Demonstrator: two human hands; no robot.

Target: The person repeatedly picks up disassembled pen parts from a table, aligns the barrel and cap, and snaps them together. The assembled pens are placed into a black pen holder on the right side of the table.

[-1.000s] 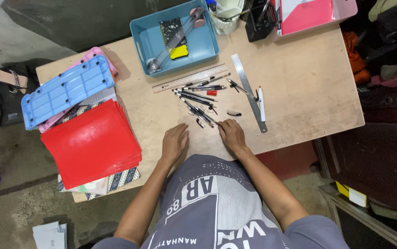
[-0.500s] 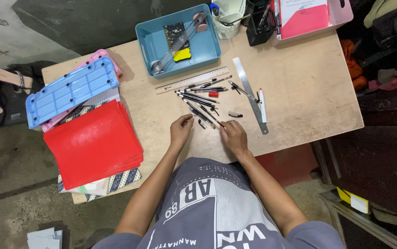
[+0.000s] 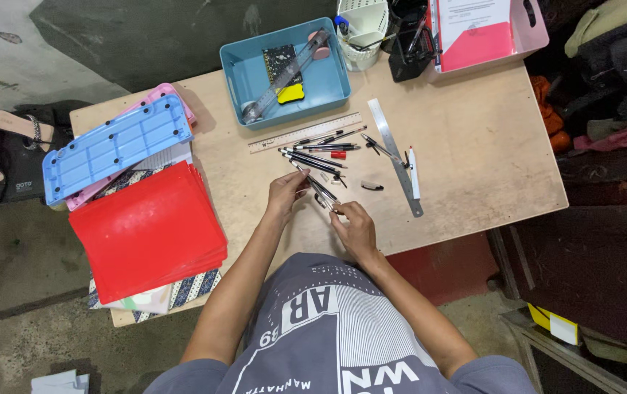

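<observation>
Both forearms reach forward over the worktop (image 3: pixel 474 153), left hand (image 3: pixel 284 193) and right hand (image 3: pixel 355 228) pinching one black pen (image 3: pixel 318 191) between them.

The person wears a grey short-sleeved T-shirt with white printed stripes and lettering.

left hand (image 3: pixel 286 193) + right hand (image 3: pixel 355 228) | grip pen (image 3: pixel 318 191) | table (image 3: pixel 474 168)

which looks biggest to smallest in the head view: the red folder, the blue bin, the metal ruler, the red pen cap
1. red folder
2. blue bin
3. metal ruler, long but thin
4. red pen cap

All lie on one table at similar distance from the camera, so the order is fairly sure.
</observation>
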